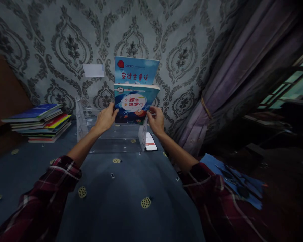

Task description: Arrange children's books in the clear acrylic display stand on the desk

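Both my hands grip a picture book [133, 106] with a dark blue and teal cover and a white oval title, one at each side edge. My left hand [107, 117] pinches its left edge, and my right hand [156, 119] holds the right edge between thumb and fingers. Behind it, a light blue book [136, 70] with red title characters stands upright and shows above its top. Below the books is a clear plastic tiered rack [108, 145] on the table. The front book overlaps the rack's right part; whether it touches a tier I cannot tell.
A stack of books [40, 121] lies on the left of the blue patterned tablecloth [98, 208]. A phone with a lit screen [150, 142] is by the rack's right end. Patterned wallpaper [73, 43] rises behind, with a tied curtain [204, 104] to the right.
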Motion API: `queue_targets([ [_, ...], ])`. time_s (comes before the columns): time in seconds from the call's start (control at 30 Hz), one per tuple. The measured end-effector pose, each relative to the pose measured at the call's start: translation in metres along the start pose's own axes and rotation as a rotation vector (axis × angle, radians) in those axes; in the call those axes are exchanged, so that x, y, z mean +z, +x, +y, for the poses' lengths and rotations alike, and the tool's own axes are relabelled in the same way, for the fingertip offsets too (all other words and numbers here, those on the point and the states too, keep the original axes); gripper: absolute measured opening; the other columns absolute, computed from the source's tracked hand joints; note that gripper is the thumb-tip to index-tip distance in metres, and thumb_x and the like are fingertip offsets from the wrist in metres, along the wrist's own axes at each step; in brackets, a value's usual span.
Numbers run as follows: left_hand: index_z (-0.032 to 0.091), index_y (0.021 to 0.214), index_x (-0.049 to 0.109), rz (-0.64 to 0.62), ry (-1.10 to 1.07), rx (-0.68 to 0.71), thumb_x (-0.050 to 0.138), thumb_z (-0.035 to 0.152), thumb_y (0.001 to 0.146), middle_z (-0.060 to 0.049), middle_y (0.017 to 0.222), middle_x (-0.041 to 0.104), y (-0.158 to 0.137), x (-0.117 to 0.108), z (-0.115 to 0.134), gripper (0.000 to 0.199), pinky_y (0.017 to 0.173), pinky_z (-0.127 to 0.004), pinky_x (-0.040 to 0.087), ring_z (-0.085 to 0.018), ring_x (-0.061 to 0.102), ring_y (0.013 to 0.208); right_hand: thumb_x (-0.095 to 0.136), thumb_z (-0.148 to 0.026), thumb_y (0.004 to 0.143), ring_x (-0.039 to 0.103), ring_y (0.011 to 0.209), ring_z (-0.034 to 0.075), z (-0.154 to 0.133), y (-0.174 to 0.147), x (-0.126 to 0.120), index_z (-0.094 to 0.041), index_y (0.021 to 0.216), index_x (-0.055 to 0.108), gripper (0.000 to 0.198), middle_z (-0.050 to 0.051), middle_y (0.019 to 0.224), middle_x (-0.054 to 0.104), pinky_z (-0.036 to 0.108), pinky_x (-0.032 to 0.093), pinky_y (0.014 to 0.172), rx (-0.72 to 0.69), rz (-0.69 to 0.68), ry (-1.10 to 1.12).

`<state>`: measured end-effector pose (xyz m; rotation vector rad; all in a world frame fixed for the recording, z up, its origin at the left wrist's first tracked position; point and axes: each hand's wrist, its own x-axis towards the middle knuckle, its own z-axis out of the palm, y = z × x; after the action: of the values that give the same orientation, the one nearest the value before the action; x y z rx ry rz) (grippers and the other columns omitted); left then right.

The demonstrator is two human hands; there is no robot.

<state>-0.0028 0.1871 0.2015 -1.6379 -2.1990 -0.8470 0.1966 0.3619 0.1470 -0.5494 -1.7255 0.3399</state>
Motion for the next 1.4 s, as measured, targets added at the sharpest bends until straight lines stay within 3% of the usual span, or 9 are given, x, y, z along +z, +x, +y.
queue_targets([
  [0.1, 0.018, 0.116, 0.056, 0.004, 0.005, 0.002, 0.043, 0.035, 0.105, -0.014, 0.106, 0.073, 0.003, -0.001, -0.001, 0.025, 0.082, -0.037, 0.050, -0.031, 0.069, 0.101, 0.062, -0.037, 0.089, 0.065, 0.087, 0.024, -0.001, 0.013, 0.002, -0.023, 0.103, 0.068, 0.021, 0.007, 0.096, 0.069, 0.043, 0.057, 0.083, -0.005, 0.010, -0.008],
  [0.27, 0.018, 0.113, 0.058, 0.005, 0.017, 0.013, 0.039, 0.037, 0.106, -0.013, 0.101, 0.073, 0.001, 0.000, -0.002, 0.027, 0.081, -0.036, 0.048, -0.031, 0.070, 0.099, 0.060, -0.038, 0.088, 0.066, 0.085, 0.024, 0.000, 0.013, 0.004, -0.021, 0.103, 0.069, 0.024, 0.007, 0.094, 0.071, 0.043, 0.057, 0.080, 0.061, -0.007, 0.031],
  [0.7, 0.018, 0.107, 0.064, 0.072, 0.016, -0.050, 0.026, 0.039, 0.109, -0.014, 0.100, 0.073, 0.017, 0.008, 0.001, 0.044, 0.089, -0.037, 0.046, -0.030, 0.067, 0.102, 0.060, -0.029, 0.084, 0.069, 0.080, 0.025, -0.006, 0.035, 0.006, -0.017, 0.094, 0.072, 0.020, 0.009, 0.090, 0.076, 0.044, 0.058, 0.080, 0.131, -0.061, 0.031],
  [1.1, 0.018, 0.106, 0.065, 0.099, -0.012, -0.007, 0.022, 0.042, 0.109, -0.014, 0.099, 0.072, 0.019, 0.014, -0.006, 0.049, 0.093, -0.038, 0.046, -0.029, 0.067, 0.103, 0.061, -0.042, 0.089, 0.069, 0.083, 0.026, 0.002, 0.020, 0.003, -0.021, 0.099, 0.072, 0.026, 0.008, 0.092, 0.077, 0.044, 0.059, 0.083, 0.077, -0.056, 0.023],
  [1.4, 0.018, 0.106, 0.066, 0.096, 0.002, -0.046, 0.026, 0.037, 0.109, -0.014, 0.098, 0.073, 0.018, 0.013, 0.002, 0.044, 0.088, -0.036, 0.045, -0.028, 0.068, 0.099, 0.060, -0.038, 0.089, 0.070, 0.086, 0.027, 0.003, 0.021, 0.007, -0.020, 0.098, 0.074, 0.025, 0.009, 0.095, 0.077, 0.046, 0.059, 0.084, 0.079, 0.000, 0.009],
])
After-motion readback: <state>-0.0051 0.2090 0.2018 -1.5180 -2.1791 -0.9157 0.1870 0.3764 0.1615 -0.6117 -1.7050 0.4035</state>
